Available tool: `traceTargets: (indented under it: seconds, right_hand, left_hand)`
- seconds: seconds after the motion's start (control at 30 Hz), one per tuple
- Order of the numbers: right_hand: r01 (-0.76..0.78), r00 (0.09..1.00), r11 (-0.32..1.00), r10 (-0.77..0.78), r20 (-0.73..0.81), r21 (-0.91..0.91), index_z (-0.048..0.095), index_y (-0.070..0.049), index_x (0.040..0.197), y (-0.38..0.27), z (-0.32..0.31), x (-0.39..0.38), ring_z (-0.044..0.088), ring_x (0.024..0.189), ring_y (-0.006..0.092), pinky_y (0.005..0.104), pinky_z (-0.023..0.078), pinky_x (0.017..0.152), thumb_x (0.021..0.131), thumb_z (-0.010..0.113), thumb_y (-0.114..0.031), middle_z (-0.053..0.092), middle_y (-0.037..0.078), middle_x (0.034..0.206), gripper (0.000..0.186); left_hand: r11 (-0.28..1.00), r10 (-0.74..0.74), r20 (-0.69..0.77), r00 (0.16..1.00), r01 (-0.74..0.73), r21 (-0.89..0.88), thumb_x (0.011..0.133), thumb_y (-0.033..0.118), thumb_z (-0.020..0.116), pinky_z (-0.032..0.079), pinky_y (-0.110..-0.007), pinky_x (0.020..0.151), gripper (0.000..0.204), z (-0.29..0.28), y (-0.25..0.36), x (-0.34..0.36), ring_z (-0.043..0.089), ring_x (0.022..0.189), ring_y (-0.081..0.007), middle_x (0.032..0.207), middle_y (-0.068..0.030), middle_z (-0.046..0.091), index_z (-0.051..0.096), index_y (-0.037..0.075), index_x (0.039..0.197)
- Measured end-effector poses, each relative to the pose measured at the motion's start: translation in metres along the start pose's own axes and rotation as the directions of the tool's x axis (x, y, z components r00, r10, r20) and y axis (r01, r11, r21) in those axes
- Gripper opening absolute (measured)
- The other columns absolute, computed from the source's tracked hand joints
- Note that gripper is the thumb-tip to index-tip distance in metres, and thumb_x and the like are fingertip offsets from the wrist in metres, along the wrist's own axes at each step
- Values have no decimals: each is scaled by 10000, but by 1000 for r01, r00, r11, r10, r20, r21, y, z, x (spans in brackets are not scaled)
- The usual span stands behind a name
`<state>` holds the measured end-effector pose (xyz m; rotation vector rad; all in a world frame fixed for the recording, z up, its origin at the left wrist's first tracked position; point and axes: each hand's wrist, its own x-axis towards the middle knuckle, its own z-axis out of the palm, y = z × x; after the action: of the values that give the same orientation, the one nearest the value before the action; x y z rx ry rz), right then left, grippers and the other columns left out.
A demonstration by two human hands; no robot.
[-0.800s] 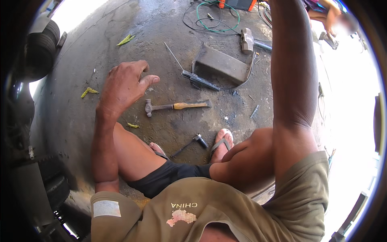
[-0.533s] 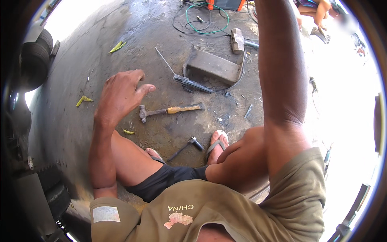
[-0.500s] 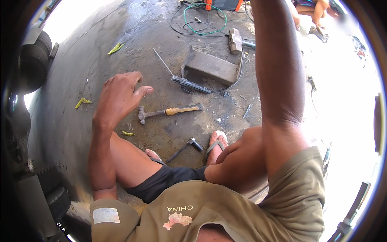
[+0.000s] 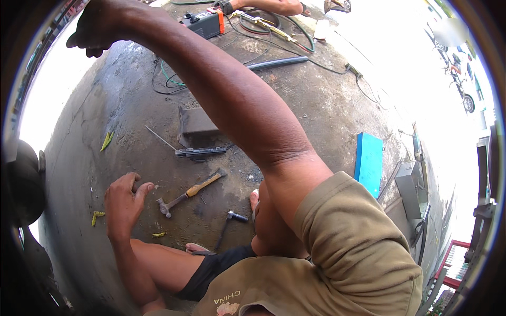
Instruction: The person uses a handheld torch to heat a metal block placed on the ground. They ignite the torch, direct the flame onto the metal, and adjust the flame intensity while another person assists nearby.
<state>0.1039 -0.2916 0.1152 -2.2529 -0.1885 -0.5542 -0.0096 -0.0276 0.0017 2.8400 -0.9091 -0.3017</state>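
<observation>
Yellow-green scraps (image 4: 95,217), three, and one hammer (image 4: 193,191) lie near the left hand (image 4: 124,204), fingers and thumb apart; whether the right hand (image 4: 100,26) grips is unclear.

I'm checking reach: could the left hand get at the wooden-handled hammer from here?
Likely yes: the left hand looks empty and is near the wooden-handled hammer, with nothing visible between them.
</observation>
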Motion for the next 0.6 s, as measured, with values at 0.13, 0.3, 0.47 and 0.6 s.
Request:
traceTargets:
  seconds: [0.13,0.3,0.47,0.6]
  right_hand:
    - [-87,996,996,87,10,8,810,-222,789,-4,1,0,721,733,70,283,576,737,905,649,-437,760,-71,769,292]
    - [-56,998,998,56,23,23,800,-152,746,-4,-12,-15,721,684,61,295,576,748,947,613,-348,761,-31,745,338]
    - [-74,997,990,73,18,118,794,-149,719,1,-11,-19,713,677,73,289,554,712,914,642,-322,756,-34,730,302]
    - [-65,998,991,62,24,121,789,-146,698,-5,-9,-13,706,669,82,299,546,694,902,643,-316,751,-30,714,302]
  left_hand:
    - [1000,-11,11,1000,11,13,836,282,776,488,-451,738,362,-2,-1,0,663,791,-375,834,-211,681,689,-33,992]
    - [1000,-6,31,1000,6,14,827,279,785,491,-445,746,384,5,3,6,663,801,-382,853,-226,679,687,-46,1005]
    - [1000,-17,63,998,18,-20,819,277,791,495,-443,729,383,7,9,9,663,776,-386,838,-226,677,687,-46,997]
    - [1000,20,37,999,-20,13,820,278,794,503,-439,729,380,7,0,10,674,771,-384,853,-227,687,691,-42,997]
